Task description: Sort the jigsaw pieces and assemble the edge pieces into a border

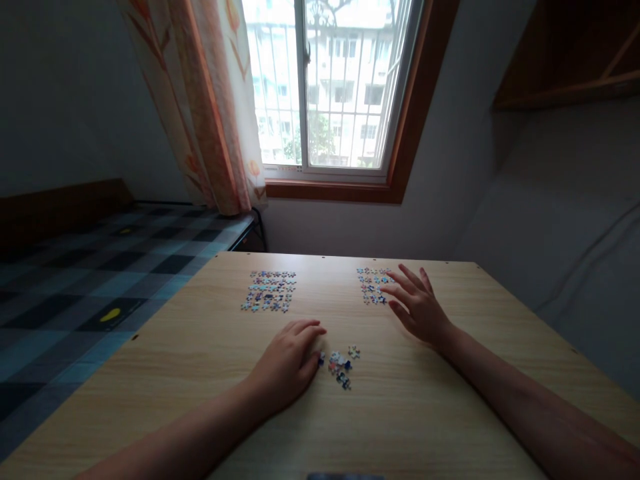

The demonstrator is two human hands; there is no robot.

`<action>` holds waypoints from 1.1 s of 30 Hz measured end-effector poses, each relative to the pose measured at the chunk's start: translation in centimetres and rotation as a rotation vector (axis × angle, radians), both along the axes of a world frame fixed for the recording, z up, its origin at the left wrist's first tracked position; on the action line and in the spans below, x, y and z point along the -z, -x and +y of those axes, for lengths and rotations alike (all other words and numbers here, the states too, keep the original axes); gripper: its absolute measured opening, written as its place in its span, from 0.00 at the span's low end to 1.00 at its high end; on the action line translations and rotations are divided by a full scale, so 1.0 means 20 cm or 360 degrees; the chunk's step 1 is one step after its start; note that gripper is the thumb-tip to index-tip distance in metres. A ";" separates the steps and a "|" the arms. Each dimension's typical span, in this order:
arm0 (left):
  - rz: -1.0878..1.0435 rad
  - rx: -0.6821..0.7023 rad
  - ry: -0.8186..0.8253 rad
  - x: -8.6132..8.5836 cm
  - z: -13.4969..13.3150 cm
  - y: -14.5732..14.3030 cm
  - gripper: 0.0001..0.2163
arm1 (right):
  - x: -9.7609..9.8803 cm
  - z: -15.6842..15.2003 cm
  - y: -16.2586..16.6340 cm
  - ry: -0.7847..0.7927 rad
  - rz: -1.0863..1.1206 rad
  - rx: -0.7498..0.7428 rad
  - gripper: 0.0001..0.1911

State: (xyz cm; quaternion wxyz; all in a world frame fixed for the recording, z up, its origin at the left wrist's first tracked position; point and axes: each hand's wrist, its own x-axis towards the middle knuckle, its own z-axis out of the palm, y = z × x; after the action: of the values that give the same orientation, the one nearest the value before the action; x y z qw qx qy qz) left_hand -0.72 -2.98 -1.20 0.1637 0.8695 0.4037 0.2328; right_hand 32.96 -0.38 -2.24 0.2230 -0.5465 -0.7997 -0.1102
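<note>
My left hand (293, 360) rests on the table with its fingers loosely extended, beside a small loose pile of jigsaw puzzle pieces (339, 362). One piece at the pile's left edge (321, 359) lies right by its thumb, partly covered. My right hand (417, 305) is spread over the right edge of a group of puzzle pieces laid in rows (371, 287), hiding some of them. Whether its fingertips touch a piece I cannot tell. Farther left, a second group of pieces (269, 291) lies in similar rows.
The light wooden table (200, 373) has small dark holes along its edges. At left stands a bed with a checked cover (165, 233). Behind the table are a curtain (205, 120) and a barred window (345, 100). A dark object (345, 476) shows at the bottom edge.
</note>
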 end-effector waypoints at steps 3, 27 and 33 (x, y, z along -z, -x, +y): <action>-0.0026 -0.0050 -0.0033 0.03 0.02 0.00 0.16 | -0.06 -0.05 0.06 -0.0021 -0.0052 -0.0159 0.20; 0.0069 -0.0068 -0.0051 0.00 0.01 -0.02 0.18 | -0.07 -0.21 0.38 0.0578 -0.0022 -0.0493 0.24; 0.0050 -0.0061 -0.0031 -0.01 0.01 -0.02 0.15 | -0.04 -0.18 0.40 0.0636 -0.0004 -0.0501 0.24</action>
State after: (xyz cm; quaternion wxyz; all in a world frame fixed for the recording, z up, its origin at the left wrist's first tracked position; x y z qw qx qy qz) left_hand -0.36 -2.71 -1.03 0.1443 0.8668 0.4205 0.2261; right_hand 24.97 -3.96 -1.43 0.1240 -0.4484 -0.8811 0.0855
